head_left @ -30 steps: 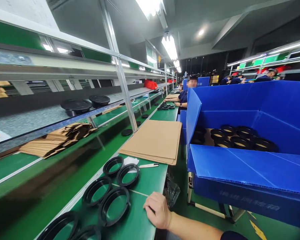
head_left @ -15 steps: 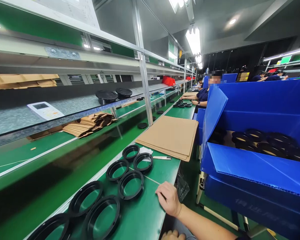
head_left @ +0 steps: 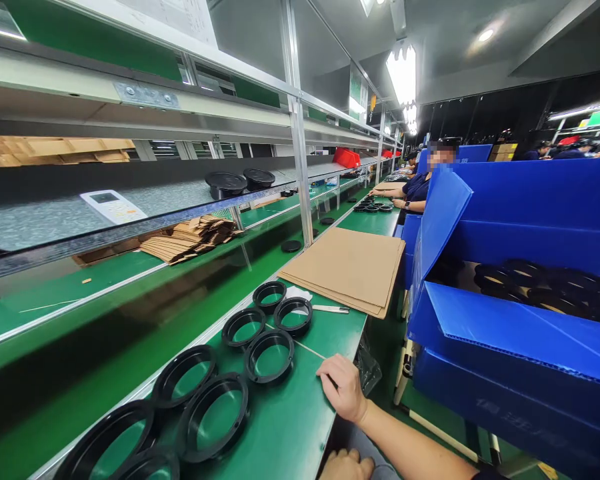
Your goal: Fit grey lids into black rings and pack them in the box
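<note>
My right hand [head_left: 344, 388] rests at the near edge of the green tabletop [head_left: 280, 427], its fingers curled closed and nothing visible in them. Just beyond its fingers a thin pale line runs across the surface; I cannot tell whether it is a seam. My left hand [head_left: 347, 465] is low in the picture by grey cloth, partly cut off, with its fingers curled; whatever it might hold is hidden. Several black rings [head_left: 269, 357] lie flat to the left of my right hand, touching neither hand.
Flat cardboard sheets [head_left: 347, 267] are stacked farther along the bench, near a pale slim tool [head_left: 331, 309]. At right stands a blue box [head_left: 520, 327] holding black rings. A shelf at left carries a white remote-like device [head_left: 113, 207]. Another person [head_left: 417, 190] works farther down.
The view has shifted a little, so bench and shelf appear farther right, and more of another ring shows at the bottom. Both hands stay in the same places and poses.
</note>
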Motion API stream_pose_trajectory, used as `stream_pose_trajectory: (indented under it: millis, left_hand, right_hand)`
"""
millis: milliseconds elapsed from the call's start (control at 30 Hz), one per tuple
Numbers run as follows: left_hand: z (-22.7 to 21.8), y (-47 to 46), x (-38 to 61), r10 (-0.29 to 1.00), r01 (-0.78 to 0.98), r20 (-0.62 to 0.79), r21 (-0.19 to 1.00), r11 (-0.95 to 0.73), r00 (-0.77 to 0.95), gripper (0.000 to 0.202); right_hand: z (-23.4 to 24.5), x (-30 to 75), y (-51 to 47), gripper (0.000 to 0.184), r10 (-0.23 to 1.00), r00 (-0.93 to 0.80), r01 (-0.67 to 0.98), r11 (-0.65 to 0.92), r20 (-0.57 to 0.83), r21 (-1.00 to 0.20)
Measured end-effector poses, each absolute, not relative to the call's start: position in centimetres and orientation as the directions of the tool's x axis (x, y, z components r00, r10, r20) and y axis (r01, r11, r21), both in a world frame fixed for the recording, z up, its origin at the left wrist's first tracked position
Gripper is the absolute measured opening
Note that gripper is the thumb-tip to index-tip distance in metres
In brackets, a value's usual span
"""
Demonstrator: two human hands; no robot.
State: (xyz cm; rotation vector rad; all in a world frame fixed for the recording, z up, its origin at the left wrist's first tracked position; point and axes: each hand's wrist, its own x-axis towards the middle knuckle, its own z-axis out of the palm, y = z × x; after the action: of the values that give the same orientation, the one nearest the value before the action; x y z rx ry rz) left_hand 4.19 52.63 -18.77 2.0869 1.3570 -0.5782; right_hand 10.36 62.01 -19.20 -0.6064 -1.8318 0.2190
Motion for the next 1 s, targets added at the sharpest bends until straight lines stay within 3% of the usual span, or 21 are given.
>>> stream_pose_trajectory:
  millis: [167,233,367,600,767,1000]
  left_hand:
    - [-17.3,51.5,3.7,0.678,0.896,-0.587,0.276,-0.347,0.443,0.045]
    - [-16.5,50.9,3.4,0.685,0.873,-0.541,0.300,-0.385,0.488,0.054]
    - [-15.0,50.1,3.2,0.678,0.847,-0.507,0.313,-0.431,0.532,0.051]
    - [-15.5,50.4,3.1,0.688,0.854,-0.506,0.315,-0.415,0.521,0.049]
    - [-16.8,50.6,3.1,0.671,0.832,-0.492,0.345,-0.434,0.554,0.054]
    - [-16.9,51.0,3.3,0.668,0.828,-0.490,0.370,-0.422,0.560,0.054]
  right_hand:
    - [-18.6,10.9,61.9,0.019,0.540,-0.256,0.297,0.833,0.802,-0.466]
    - [-17.8,10.9,61.8,0.020,0.591,-0.278,0.251,0.806,0.758,-0.536]
    - [-15.6,9.5,63.0,0.026,0.673,-0.263,0.206,0.739,0.691,-0.642]
    - [-13.3,8.0,72.5,0.025,0.780,-0.116,0.492,0.583,0.615,-0.647]
    - [-14.9,11.1,77.7,0.008,0.875,-0.160,0.737,0.414,0.456,-0.535]
    - [-16.8,11.1,79.3,0.017,0.873,-0.205,0.848,0.385,0.443,-0.365]
